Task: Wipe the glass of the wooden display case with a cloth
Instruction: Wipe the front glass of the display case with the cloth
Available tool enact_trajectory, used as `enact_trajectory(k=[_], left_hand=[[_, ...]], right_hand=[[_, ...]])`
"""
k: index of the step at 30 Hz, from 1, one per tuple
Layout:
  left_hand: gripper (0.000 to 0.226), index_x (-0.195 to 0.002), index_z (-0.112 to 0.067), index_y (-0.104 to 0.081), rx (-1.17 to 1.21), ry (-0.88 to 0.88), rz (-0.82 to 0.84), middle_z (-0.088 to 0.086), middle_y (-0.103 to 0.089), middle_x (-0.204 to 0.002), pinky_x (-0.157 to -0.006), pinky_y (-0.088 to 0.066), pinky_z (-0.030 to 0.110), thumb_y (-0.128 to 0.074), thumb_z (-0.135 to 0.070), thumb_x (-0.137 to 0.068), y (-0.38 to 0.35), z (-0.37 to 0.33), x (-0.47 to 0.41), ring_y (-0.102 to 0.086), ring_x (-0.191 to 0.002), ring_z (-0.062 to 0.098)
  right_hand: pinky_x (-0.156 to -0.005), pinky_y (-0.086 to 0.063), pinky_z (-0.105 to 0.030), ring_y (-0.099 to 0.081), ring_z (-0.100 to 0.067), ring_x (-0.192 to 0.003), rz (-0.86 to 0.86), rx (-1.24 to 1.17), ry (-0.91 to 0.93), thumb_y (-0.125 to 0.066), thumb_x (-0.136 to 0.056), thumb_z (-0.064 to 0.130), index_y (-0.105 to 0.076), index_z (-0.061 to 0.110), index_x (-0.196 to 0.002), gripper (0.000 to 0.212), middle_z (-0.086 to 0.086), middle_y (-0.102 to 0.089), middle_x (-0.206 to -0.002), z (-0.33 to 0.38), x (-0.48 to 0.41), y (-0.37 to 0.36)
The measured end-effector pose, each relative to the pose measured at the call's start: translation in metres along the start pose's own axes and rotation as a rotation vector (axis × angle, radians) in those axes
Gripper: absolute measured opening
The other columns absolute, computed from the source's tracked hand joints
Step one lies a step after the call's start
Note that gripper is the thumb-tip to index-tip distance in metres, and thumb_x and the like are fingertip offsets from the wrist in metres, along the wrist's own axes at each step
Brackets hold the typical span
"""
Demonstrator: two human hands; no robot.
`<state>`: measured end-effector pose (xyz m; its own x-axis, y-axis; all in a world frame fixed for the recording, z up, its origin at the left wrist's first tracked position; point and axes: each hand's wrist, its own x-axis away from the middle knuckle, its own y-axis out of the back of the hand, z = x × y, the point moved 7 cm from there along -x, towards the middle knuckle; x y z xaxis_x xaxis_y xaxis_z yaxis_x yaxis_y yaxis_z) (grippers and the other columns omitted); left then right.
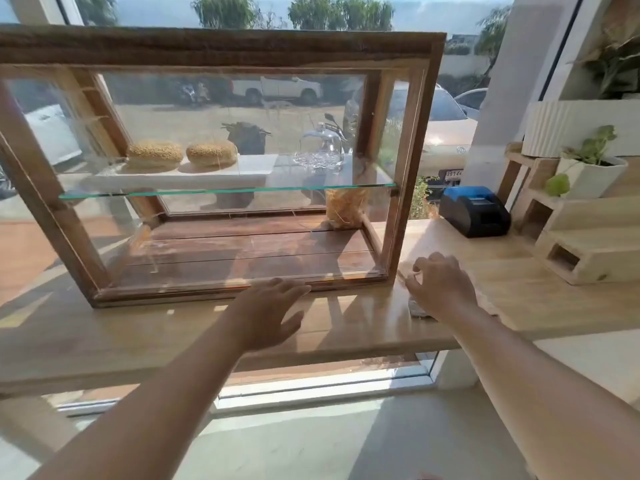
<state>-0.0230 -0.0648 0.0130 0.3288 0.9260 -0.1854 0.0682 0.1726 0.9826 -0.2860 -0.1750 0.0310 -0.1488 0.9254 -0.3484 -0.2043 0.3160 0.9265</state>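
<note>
1. Wooden and rectangular, the display case (pixel 221 161) stands on a pale wooden counter (pixel 104 341) in front of a large window; its frame is rough, dark-stained timber with worn edges.
2. Clear glass (pixel 242 244) fills the front of the case, marked with faint smears and scratches that catch the sunlight.
3. Inside the case, a thin glass shelf (pixel 225 191) with a greenish edge spans the width at mid-height, and the floor is made of reddish-brown planks.
4. Behind the case, seen through its glass, two round, grainy buns (pixel 181 154) sit on a white slab, with a clear glass dome (pixel 322 147) to their right.
5. Just in front of the case's lower rail, the left hand (pixel 273 310) hovers palm-down over the counter, fingers straight and loosely spread, holding nothing.
6. Right of the case's bottom corner, the right hand (pixel 440 289) rests on a pale, textured cloth (pixel 419 308) lying on the counter; the fingers are curled and slightly parted, pressing down on it, though whether they grip it I cannot tell.
7. Further right of the case, a boxy black and blue receipt printer (pixel 474 211) sits on the counter.
8. Beyond the printer, away from the case, stepped pale wooden blocks (pixel 581 237) carry a white pot (pixel 595 174) with a small leafy plant.
</note>
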Motion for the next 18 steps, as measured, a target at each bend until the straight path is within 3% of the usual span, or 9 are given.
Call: enact_trajectory(k=[3, 5, 7, 10, 14, 18], left_hand=[[0.063, -0.146, -0.024, -0.041, 0.025, 0.005, 0.021, -0.004, -0.046, -0.148, -0.11, -0.036, 0.037, -0.025, -0.051, -0.091, -0.014, 0.001, 0.0, -0.043, -0.135, 0.018], [0.063, -0.147, -0.025, -0.038, 0.051, 0.004, 0.046, -0.006, -0.044, -0.149, -0.109, -0.038, 0.035, -0.023, -0.05, -0.092, -0.027, 0.002, 0.001, -0.042, -0.135, 0.015], [0.063, -0.147, -0.025, -0.038, 0.072, -0.01, 0.048, -0.007, -0.044, -0.148, -0.104, -0.043, 0.033, -0.021, -0.05, -0.092, -0.033, 0.003, -0.001, -0.043, -0.132, 0.013], [0.056, -0.14, -0.022, -0.047, 0.066, -0.066, 0.037, -0.005, -0.047, -0.145, -0.099, -0.047, 0.034, -0.027, -0.043, -0.093, -0.041, 0.001, -0.002, -0.047, -0.127, 0.016], [0.044, -0.134, -0.026, -0.052, 0.093, -0.064, -0.011, -0.008, -0.051, -0.139, -0.099, -0.044, 0.037, -0.041, -0.035, -0.093, -0.05, 0.005, -0.003, -0.046, -0.124, 0.015], [0.045, -0.134, -0.028, -0.053, 0.136, -0.038, -0.021, -0.011, -0.05, -0.141, -0.102, -0.04, 0.037, -0.039, -0.036, -0.092, -0.056, 0.009, -0.003, -0.044, -0.125, 0.014]], right_hand=[[-0.085, -0.046, -0.035, -0.046, -0.022, -0.107, 0.057, 0.086, -0.079, -0.046, -0.094, 0.05, -0.057, 0.023, -0.125, 0.043, -0.004, -0.053, -0.122, -0.013, -0.005, -0.009], [-0.099, -0.039, -0.042, -0.038, -0.027, -0.124, 0.159, 0.124, -0.125, -0.04, -0.092, 0.061, -0.046, 0.03, -0.137, 0.055, -0.004, -0.043, -0.139, -0.022, -0.009, -0.019], [-0.113, -0.021, -0.053, -0.017, -0.034, -0.142, 0.304, 0.126, -0.196, -0.033, -0.087, 0.074, -0.028, 0.04, -0.146, 0.069, -0.004, -0.025, -0.155, -0.033, -0.013, -0.031], [-0.114, -0.002, -0.061, 0.007, -0.04, -0.146, 0.453, 0.097, -0.3, -0.028, -0.078, 0.086, -0.009, 0.045, -0.15, 0.085, -0.003, -0.003, -0.162, -0.046, -0.015, -0.048], [-0.114, -0.003, -0.064, 0.01, -0.043, -0.145, 0.478, 0.092, -0.358, -0.029, -0.073, 0.09, -0.004, 0.049, -0.149, 0.089, -0.002, 0.0, -0.163, -0.055, -0.01, -0.061], [-0.113, -0.01, -0.061, 0.002, -0.041, -0.145, 0.456, 0.065, -0.381, -0.022, -0.072, 0.091, -0.001, 0.054, -0.147, 0.086, 0.0, -0.006, -0.162, -0.058, -0.005, -0.067]])
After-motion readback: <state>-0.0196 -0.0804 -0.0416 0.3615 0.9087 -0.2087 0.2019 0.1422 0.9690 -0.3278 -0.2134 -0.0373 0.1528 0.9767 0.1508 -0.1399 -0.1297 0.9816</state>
